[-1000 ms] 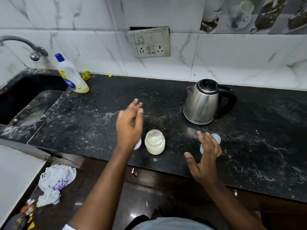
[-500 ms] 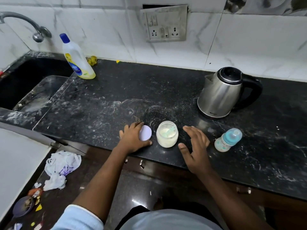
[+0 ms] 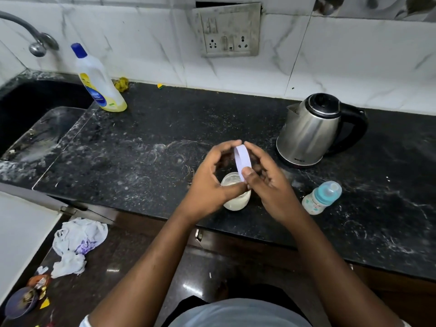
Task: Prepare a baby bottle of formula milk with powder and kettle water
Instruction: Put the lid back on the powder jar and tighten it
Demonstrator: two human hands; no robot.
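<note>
The counter's front edge runs just below the powder jar, which stands upright and open close to that edge, with pale powder showing inside. Directly over its mouth the 2 hands meet: the left hand and the right hand each pinch the lilac lid between thumb and fingertips. They hold it on edge, nearly vertical and not seated on the jar. The baby bottle stands upright to the right of the jar, apart from it, with its blue cap on. The right hand is the nearer of the 2, so a short sideways reach would likely meet it. Behind the bottle the kettle sits with its lid down and its handle turned right, and it limits room on that side. The widest stretch of bare counter lies left of the jar, and it runs back toward the detergent bottle beside the sink.
</note>
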